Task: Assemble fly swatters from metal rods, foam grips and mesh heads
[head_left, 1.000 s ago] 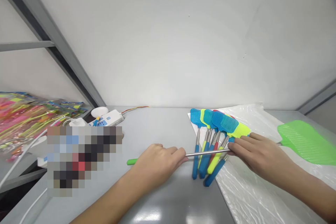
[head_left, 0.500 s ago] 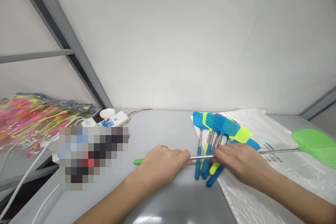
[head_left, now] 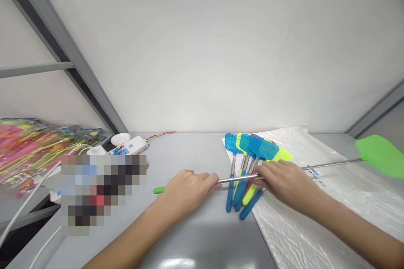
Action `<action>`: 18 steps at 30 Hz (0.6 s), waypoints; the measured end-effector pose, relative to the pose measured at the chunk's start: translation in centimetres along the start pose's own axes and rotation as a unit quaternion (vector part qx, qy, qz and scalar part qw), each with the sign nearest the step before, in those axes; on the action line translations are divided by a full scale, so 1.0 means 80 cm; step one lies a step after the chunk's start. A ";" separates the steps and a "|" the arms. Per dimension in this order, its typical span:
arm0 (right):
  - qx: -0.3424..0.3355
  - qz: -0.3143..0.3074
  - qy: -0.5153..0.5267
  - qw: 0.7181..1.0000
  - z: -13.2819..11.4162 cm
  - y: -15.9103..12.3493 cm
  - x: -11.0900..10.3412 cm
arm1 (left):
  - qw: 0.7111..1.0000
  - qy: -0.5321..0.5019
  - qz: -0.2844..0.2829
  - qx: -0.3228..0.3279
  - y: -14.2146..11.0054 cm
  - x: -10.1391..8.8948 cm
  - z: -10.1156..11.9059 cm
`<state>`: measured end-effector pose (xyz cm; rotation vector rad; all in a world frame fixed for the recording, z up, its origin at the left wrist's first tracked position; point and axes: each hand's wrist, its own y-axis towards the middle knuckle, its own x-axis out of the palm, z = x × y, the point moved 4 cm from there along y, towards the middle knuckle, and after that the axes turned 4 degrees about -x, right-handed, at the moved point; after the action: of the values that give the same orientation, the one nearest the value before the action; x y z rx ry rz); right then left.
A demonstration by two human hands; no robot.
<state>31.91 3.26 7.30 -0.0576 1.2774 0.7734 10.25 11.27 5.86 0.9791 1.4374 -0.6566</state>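
Note:
A green fly swatter lies across the grey table, its telescopic metal rod drawn out far to the right, ending in the green mesh head. My left hand is closed round the green handle, whose tip sticks out to the left. My right hand is pinched on the rod close to the left hand. Under the rod lies a fanned bunch of several short swatters with blue, yellow-green and red heads and handles.
A clear plastic bag covers the table's right part. A white power strip with cables sits at the back left, beside packaged colourful swatters on a lower shelf. A blurred patch hides something at the left. A white wall stands behind.
The rod has lengthened: the green head moved right and away while my right hand slid left along the rod toward my left hand.

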 end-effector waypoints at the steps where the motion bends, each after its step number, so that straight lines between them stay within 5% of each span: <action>1: -0.006 -0.002 0.011 1.000 -0.011 0.009 0.001 | 1.000 0.000 0.002 0.003 0.001 0.000 0.002; 6: -0.036 -0.006 0.023 0.999 -0.031 0.027 0.011 | 1.000 -0.010 -0.009 0.005 -0.002 -0.002 -0.002; 14: -0.028 -0.029 0.009 0.999 0.047 -0.040 0.019 | 0.999 -0.005 -0.027 -0.017 -0.010 -0.002 -0.029; 18: -0.023 -0.020 -0.014 0.999 0.057 -0.049 0.013 | 1.000 0.001 -0.019 -0.016 -0.006 0.002 -0.024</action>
<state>37.93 2.88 6.46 -0.1077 1.2293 0.7669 8.87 12.73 5.89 0.9301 1.4658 -0.6587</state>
